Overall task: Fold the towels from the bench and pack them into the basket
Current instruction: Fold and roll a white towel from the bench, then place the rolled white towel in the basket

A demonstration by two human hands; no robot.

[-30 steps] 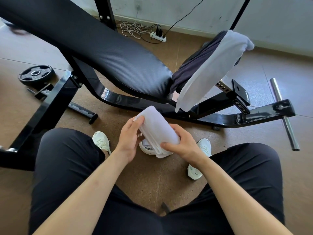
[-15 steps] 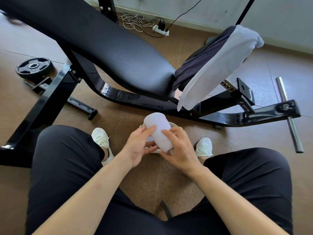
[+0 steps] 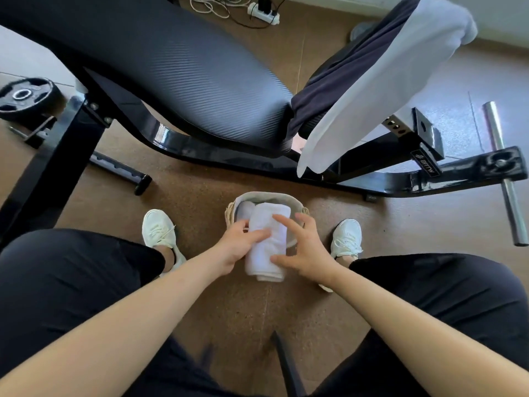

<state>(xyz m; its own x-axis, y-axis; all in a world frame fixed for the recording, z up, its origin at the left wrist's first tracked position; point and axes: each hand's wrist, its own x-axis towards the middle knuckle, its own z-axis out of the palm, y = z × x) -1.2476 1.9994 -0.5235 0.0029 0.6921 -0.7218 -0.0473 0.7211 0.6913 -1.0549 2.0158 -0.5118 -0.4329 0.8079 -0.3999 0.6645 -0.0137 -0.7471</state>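
left hand (image 3: 234, 247): fingers (image 3: 257, 234) curled onto left side of rolled white towel (image 3: 267, 242), thumb on top face; gripping it
right hand (image 3: 306, 250): fingers (image 3: 283, 222) spread, tips touching towel's top right; thumb pressed at its right edge lower down; loose hold, not clenched
rolled white towel: between both sets of fingers, long axis running away from the person; far end over the basket (image 3: 267, 196) opening, near end sticking out past the basket rim toward the person, below both thumbs
basket: small, woven, cloth-lined, on the floor just beyond the fingertips, between the two shoes; near rim hidden by towel and hands
second white towel (image 3: 245, 210): rolled, already inside basket, just beyond left fingertips, touching the held towel's left side
white towel on bench (image 3: 380, 81): draped, hanging down off the bench end, well beyond and right of right fingers; unfolded
dark towel (image 3: 337, 78): draped under and left of the white one, on the same bench end, also unfolded
bench (image 3: 186, 70): black padded, slanted across the top, well beyond both hands
left shoe (image 3: 159, 229): white, left of left fingers, near
right shoe (image 3: 347, 234): white, just right of right hand
weight plate (image 3: 24, 96): on floor, far left, well apart from hands
power strip (image 3: 263, 12): top edge, far beyond fingers, cables beside it
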